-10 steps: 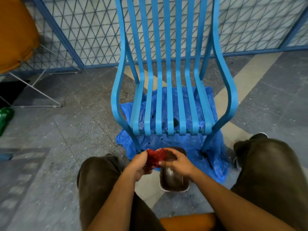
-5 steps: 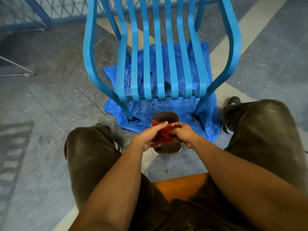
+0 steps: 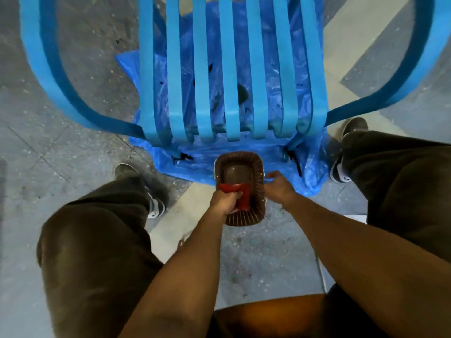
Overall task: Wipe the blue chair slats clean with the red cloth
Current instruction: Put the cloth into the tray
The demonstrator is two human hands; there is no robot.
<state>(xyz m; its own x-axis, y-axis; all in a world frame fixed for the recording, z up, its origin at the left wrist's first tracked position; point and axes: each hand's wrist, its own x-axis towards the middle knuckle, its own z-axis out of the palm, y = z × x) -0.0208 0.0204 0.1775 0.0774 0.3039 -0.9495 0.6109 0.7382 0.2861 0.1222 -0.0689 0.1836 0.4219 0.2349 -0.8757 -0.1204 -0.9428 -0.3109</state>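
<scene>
The blue chair (image 3: 229,69) stands straight ahead, its several slats curving down toward me. The red cloth (image 3: 240,195) hangs inside a small brown ribbed basket (image 3: 240,172) on the floor in front of the chair. My left hand (image 3: 225,202) grips the cloth's near end over the basket. My right hand (image 3: 278,185) is at the basket's right rim, fingers loosely curled, holding nothing that I can see.
A crumpled blue plastic sheet (image 3: 305,167) lies under the chair. My knees in dark trousers flank the basket, left knee (image 3: 97,228) and right knee (image 3: 402,179). An orange seat edge (image 3: 268,313) is below me. Grey tiled floor surrounds everything.
The view has tipped down and closer. Both hands held the cloth together above the basket; now the right hand has let go and the left lowers the cloth into the basket.
</scene>
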